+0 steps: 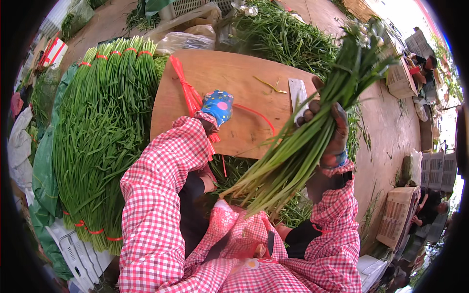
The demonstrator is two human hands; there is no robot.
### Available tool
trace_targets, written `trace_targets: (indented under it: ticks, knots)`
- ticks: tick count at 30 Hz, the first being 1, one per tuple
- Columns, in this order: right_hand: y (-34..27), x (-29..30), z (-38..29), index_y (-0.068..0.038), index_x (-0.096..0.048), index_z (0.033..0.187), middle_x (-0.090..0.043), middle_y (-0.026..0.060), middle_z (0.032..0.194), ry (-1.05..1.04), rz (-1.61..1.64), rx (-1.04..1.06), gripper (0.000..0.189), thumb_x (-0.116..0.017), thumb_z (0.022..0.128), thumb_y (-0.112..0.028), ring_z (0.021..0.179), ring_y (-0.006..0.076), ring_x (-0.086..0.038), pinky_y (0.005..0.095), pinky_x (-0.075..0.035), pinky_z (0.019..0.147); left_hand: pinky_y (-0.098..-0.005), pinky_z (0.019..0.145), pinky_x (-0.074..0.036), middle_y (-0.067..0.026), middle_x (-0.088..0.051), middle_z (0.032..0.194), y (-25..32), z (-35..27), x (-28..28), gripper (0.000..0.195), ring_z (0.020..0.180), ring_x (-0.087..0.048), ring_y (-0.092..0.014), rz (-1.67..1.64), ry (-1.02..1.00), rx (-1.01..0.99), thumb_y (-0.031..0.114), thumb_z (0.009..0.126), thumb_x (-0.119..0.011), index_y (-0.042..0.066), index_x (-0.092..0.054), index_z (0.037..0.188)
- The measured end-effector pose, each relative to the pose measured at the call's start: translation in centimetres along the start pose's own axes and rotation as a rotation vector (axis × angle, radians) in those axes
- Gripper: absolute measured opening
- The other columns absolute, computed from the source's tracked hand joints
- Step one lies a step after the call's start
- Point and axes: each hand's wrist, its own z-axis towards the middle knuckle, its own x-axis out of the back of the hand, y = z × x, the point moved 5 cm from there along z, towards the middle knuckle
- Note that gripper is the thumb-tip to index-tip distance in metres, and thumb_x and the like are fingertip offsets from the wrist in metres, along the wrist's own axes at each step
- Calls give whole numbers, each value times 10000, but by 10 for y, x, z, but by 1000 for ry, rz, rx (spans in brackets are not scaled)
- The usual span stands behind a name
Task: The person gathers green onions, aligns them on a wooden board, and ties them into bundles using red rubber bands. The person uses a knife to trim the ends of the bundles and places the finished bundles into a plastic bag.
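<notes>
My right hand [329,126], in a dark, stained glove, grips a loose bunch of long green leaf stalks, likely garlic chives [296,157]; their pale ends point down toward my lap and the leafy tips up to the right. My left hand [218,106], in a blue dotted glove, is over the wooden board [234,73], at a bundle of red plastic ties [183,86]. Its fingers are hidden, so its hold is unclear. One red strand curves out to its right. A flat metal plate [297,91] lies partly behind my right hand. Yellowed leaf bits [271,86] are near it.
On the left, bunches of chives tied with red bands [110,91] are piled over green sheeting [44,172] and a white crate [77,252]. Loose greens [285,40] are heaped beyond the board, beside plastic bags [187,38]. Crates [397,216] and people [427,210] are on the right.
</notes>
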Motion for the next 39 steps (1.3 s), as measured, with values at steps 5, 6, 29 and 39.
trace_targets:
  ticks: [5,6,29,39]
  knots:
    - [36,-11,41,-9,-352,1375,-617,68,849,38,-142,-218,593,-539,893,-300,717,188,-619,363,-532,706,-434,769,-523,-125,-669,1012,15,-7,6,257,955,-641,-305,-61,-94,-88,198,746,-620,91,-679,972]
    - [43,-6,52,-17,-379,1360,-632,76,869,77,-189,-246,558,-541,893,-276,720,191,-635,358,-543,660,-429,800,-518,-144,-658,1037,18,-8,8,263,979,-633,-312,-65,-125,-98,189,762,-606,80,-675,991]
    - [69,101,107,4,-443,1333,-551,163,1255,105,-1192,-181,764,-592,821,-543,994,244,-587,336,-469,807,-327,466,-493,-99,-591,620,6,-22,-11,188,518,-592,-213,-873,-463,115,123,753,-611,-25,-649,861]
    - [29,132,-20,-59,-574,1193,-643,24,979,33,-1111,-86,318,-573,901,-184,891,99,-595,254,-464,733,-274,396,-432,-67,-626,621,-11,-38,-6,161,447,-567,-144,-754,-561,209,163,864,-551,28,-625,912]
